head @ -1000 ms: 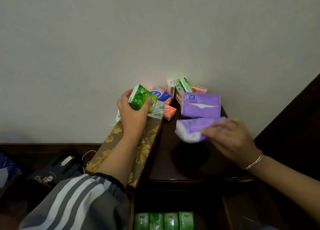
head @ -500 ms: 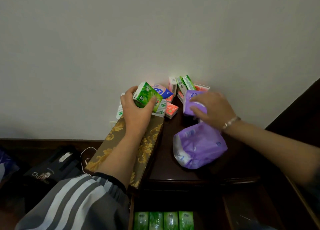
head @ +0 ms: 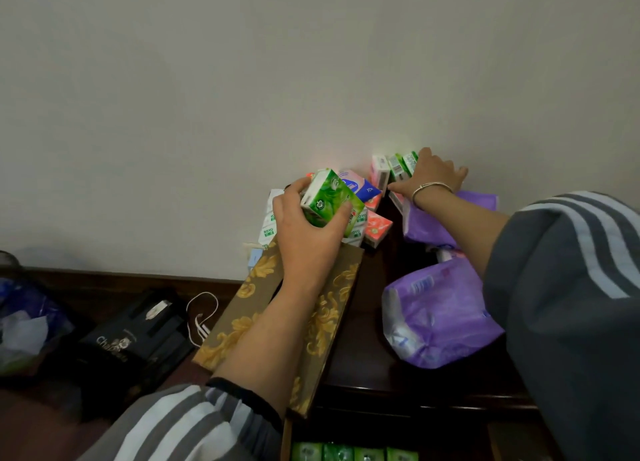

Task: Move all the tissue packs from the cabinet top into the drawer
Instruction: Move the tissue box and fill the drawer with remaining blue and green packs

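My left hand grips a green tissue pack above a pile of small packs by the wall: white-green ones, a blue-pink one and a coral one. My right hand reaches to the wall, fingers around upright green packs beside a pink-white pack; whether it grips them is unclear. A large purple tissue pack lies on the dark cabinet top; another purple pack lies under my right forearm. In the open drawer below stand several green packs.
A gold-patterned brown tissue box lies under my left forearm on the cabinet's left edge. Left of the cabinet, on the floor, sit a black box, a white cord and a plastic bag. The wall closes off the back.
My right hand left the rear purple pack and reached further back to the upright green packs at the wall. My left hand still holds the green pack, almost unmoved.
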Demonstrator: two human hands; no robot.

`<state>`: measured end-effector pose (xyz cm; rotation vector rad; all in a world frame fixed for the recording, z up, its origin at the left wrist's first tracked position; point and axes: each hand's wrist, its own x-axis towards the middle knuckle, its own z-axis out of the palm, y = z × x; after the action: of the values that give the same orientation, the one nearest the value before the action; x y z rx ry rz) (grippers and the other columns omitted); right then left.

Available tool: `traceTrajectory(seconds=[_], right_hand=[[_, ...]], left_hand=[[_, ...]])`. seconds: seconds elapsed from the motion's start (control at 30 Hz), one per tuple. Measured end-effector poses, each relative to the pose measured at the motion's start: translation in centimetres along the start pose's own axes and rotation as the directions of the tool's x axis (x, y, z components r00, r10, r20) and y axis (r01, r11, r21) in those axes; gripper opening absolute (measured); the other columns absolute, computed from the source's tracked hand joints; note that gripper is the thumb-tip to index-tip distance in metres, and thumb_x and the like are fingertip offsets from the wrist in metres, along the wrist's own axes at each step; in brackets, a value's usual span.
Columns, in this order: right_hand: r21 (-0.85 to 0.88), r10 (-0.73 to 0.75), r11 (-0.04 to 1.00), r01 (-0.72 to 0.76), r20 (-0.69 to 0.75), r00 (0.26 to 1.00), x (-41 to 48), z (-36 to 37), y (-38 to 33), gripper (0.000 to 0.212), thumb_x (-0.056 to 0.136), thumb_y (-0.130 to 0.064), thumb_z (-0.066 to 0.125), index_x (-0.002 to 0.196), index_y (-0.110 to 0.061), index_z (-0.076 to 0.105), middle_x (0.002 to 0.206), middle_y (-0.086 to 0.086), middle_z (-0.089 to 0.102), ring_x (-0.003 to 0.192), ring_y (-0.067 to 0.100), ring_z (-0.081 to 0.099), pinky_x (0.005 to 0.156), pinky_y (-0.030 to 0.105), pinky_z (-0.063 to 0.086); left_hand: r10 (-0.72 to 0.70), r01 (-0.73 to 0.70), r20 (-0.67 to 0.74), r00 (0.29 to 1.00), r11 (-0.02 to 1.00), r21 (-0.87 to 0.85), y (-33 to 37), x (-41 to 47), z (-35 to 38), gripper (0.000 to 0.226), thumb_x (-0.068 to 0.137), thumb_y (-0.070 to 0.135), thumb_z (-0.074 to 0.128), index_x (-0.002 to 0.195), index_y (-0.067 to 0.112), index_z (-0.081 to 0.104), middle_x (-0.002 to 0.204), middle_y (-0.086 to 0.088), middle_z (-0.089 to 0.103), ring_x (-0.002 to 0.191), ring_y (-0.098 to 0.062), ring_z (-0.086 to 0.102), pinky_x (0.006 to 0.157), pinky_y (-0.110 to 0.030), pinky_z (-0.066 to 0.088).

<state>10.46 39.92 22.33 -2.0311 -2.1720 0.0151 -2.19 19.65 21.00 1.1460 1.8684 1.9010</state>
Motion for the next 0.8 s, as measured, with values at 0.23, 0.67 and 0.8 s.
traceTrajectory(seconds=[0.23, 0.67, 0.8], right_hand=[[0.083, 0.030, 0.996, -0.018, -0.145, 0.989, 0.6, 0.5, 0.3, 0.046, 0.075, -0.039, 0.061, 0.110, -0.011, 0.050, 0.106, 0.013, 0.064, 0.099, 0.033, 0.060, 0.097, 0.043, 0.030], [0.997, 0.129, -0.069, 0.032, -0.023, 0.991, -13.1, -9.0, 7.0, 0.014, 0.083, -0.014, 0.059, 0.069, -0.018, 0.057, 0.061, -0.006, 0.061, 0.060, 0.010, 0.057, 0.058, 0.023, 0.046], [0.978, 0.017, -0.172, -0.119, 0.124, 0.992, -22.2, -9.1, 12.8, 0.012, 0.089, -0.008, 0.050, 0.084, -0.012, 0.061, 0.070, -0.002, 0.068, 0.064, 0.010, 0.065, 0.058, 0.026, 0.054]], left_hand=[[0.009, -0.009, 0.009, 1.000, 1.000, -0.007, 0.0, 0.0, 0.1, 0.058, 0.075, 0.028, 0.078, 0.126, 0.023, 0.050, 0.112, 0.006, 0.044, 0.094, 0.018, 0.050, 0.075, -0.004, 0.046], [0.131, -0.127, -0.032, 0.991, 0.986, 0.112, 0.2, -0.4, -0.5, 0.060, 0.073, 0.027, 0.079, 0.125, 0.013, 0.053, 0.115, -0.004, 0.047, 0.098, 0.003, 0.045, 0.084, 0.004, 0.030], [0.272, -0.255, -0.073, 0.960, 0.949, 0.188, 2.3, -1.8, -0.9, 0.061, 0.073, 0.021, 0.078, 0.126, 0.004, 0.052, 0.116, -0.017, 0.046, 0.099, 0.001, 0.042, 0.087, 0.006, 0.026]])
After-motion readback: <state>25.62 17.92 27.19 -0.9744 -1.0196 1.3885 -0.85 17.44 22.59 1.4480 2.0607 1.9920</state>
